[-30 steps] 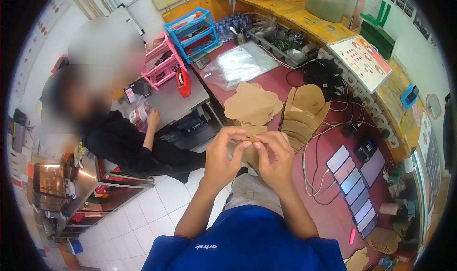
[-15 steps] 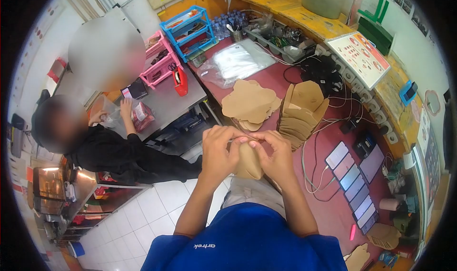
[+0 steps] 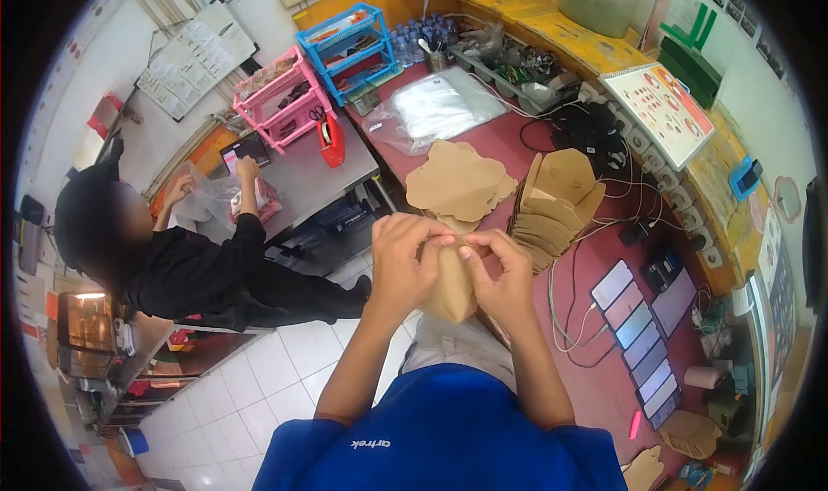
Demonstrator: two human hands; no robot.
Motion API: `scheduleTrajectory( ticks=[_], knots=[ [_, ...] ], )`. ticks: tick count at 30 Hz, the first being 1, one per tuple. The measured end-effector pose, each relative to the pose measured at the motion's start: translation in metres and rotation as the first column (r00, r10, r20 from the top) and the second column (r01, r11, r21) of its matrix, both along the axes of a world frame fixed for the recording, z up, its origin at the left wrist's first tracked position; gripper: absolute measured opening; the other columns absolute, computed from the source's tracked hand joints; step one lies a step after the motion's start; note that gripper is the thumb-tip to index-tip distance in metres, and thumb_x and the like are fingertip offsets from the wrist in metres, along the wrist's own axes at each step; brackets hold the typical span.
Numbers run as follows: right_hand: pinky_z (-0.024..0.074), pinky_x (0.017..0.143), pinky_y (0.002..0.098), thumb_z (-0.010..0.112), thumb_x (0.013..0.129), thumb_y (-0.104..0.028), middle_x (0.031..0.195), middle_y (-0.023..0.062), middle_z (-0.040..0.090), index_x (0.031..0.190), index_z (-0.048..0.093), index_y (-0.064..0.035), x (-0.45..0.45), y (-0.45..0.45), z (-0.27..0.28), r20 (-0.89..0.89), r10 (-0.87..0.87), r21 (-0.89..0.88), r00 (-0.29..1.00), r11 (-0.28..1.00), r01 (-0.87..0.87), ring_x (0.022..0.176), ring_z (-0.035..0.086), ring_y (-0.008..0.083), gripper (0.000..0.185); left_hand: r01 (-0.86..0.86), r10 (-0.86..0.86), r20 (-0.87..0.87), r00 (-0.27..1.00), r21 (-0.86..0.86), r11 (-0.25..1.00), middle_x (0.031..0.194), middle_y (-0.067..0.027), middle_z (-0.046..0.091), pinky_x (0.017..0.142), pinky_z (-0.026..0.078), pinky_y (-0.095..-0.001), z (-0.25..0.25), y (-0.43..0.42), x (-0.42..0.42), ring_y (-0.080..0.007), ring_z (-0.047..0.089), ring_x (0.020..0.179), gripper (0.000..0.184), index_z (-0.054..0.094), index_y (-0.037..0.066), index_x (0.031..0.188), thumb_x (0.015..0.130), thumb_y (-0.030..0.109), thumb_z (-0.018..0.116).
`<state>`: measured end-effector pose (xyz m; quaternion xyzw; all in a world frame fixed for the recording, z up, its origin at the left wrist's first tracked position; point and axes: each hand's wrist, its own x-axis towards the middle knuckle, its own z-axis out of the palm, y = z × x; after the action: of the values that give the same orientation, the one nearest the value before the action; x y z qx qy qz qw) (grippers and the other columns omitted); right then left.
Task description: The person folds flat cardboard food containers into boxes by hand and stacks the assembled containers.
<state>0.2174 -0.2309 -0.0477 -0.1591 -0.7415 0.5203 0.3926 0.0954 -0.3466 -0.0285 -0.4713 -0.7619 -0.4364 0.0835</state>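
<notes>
Between my two hands is a brown cardboard food box (image 3: pixel 450 291), held in front of my waist and partly folded. My left hand (image 3: pixel 404 258) grips its upper left edge, fingers bent over the top. Opposite it, my right hand (image 3: pixel 502 271) pinches the upper right edge with thumb and fingers. The fingertips of both hands nearly meet at the top flap, and they hide part of it. Just beyond them lies a pile of flat cardboard blanks (image 3: pixel 453 179). To its right stands a nested stack of folded cardboard boxes (image 3: pixel 552 211).
A row of phones (image 3: pixel 638 331) and cables lie on the red table (image 3: pixel 552 318) at right. Plastic bags (image 3: pixel 448 103) lie farther back. Pink (image 3: pixel 276 99) and blue racks (image 3: pixel 349 51) stand behind. At left, a co-worker (image 3: pixel 172 258) handles a clear bag at a metal table (image 3: pixel 319 181).
My hands stay on the cardboard box, with small finger shifts at its top. The co-worker's hands have risen with the clear bag. The whole view has shifted slightly.
</notes>
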Motion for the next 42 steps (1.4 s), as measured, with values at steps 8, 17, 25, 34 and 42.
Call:
scheduleTrajectory(
  ticks=[8,17,25,34,42],
  knots=[
    [0.0514,0.074,0.0294,0.073,0.091,0.003,0.085,0.0117,0.071,0.097,0.075,0.0037,0.000,0.017,-0.025,-0.105,-0.090,-0.084,0.990,0.993,0.082,0.077,0.066,0.0184,0.007,-0.184,-0.109,0.762,0.638,0.289,0.940,0.134,-0.0137,0.065,0.104,0.050,-0.0382,-0.052,-0.051,-0.025,-0.0218,0.063,0.123,0.053,0.055,0.002,0.143,0.099,0.024,0.075],
    [0.0541,0.072,0.0304,0.078,0.088,0.004,0.089,0.0148,0.075,0.097,0.078,0.0032,-0.002,0.003,0.000,-0.125,0.037,0.062,0.992,0.998,-0.030,0.078,0.072,0.0220,0.009,0.432,-0.452,0.887,0.096,0.372,0.822,0.122,-0.0064,0.073,0.096,0.053,-0.0311,-0.039,-0.060,-0.046,-0.0137,0.067,0.110,0.050,0.064,-0.002,0.137,0.094,0.021,0.080],
    [0.0570,0.071,0.0346,0.076,0.074,0.008,0.096,0.0121,0.076,0.101,0.080,-0.0024,0.003,0.023,-0.001,-0.208,0.109,0.429,0.972,0.903,-0.009,0.080,0.072,0.0267,0.029,0.402,-0.404,0.907,0.119,0.328,0.855,0.124,-0.0063,0.072,0.098,0.053,-0.0318,-0.019,-0.050,-0.029,-0.0139,0.067,0.111,0.046,0.063,-0.001,0.138,0.097,0.015,0.077],
    [0.0594,0.073,0.0368,0.075,0.077,0.000,0.110,0.0132,0.073,0.111,0.079,-0.0062,0.010,0.043,0.012,-0.056,0.253,0.696,0.966,0.704,-0.144,0.088,0.072,0.0288,0.035,0.344,-0.403,0.911,0.090,0.351,0.871,0.124,-0.0067,0.071,0.097,0.054,-0.0323,-0.022,-0.045,-0.026,-0.0150,0.068,0.112,0.044,0.063,0.001,0.137,0.098,0.015,0.076],
    [0.0592,0.072,0.0360,0.076,0.083,-0.003,0.112,0.0152,0.073,0.115,0.077,-0.0059,0.008,0.043,0.010,0.007,0.240,0.780,0.971,0.606,-0.156,0.089,0.072,0.0296,0.032,0.384,-0.432,0.893,0.130,0.356,0.852,0.122,-0.0059,0.071,0.097,0.053,-0.0304,-0.020,-0.044,-0.027,-0.0136,0.066,0.111,0.045,0.062,0.000,0.138,0.099,0.019,0.076]
  ],
)
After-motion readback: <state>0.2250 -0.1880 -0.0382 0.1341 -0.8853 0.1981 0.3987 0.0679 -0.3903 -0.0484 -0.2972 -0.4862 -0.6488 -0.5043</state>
